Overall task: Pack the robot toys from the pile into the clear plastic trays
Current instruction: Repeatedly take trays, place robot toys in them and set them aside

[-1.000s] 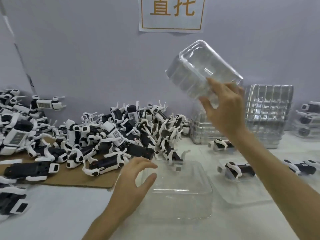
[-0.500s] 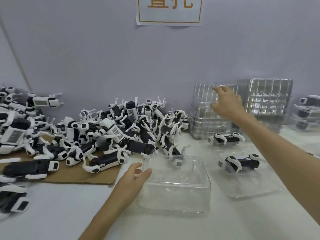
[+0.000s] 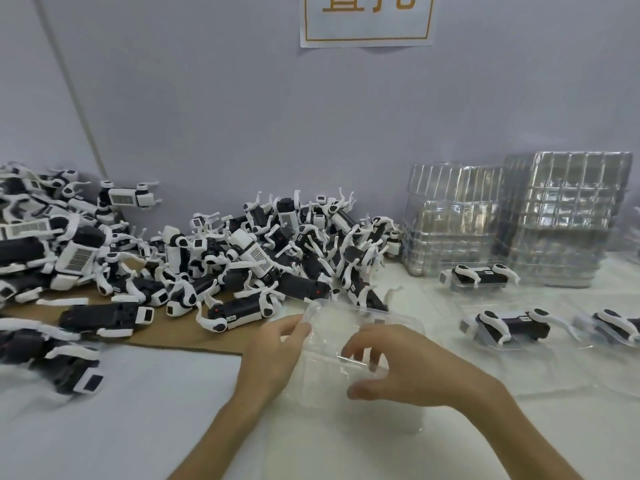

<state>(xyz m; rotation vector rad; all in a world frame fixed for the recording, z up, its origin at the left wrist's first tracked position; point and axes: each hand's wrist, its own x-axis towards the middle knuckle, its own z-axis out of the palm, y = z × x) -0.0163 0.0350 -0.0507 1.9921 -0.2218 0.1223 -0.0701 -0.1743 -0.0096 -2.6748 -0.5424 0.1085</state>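
Clear tray (image 3: 346, 317): left hand (image 3: 273, 351) at rim, right hand (image 3: 408, 368) seemingly atop.

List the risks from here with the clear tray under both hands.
1. The clear tray lies against the pile of robot toys; shifting it might snag a white leg and pull toys down.
2. The right hand bears on it with curled fingers while the left hand touches its side; the thin plastic could buckle or skid on the white table.
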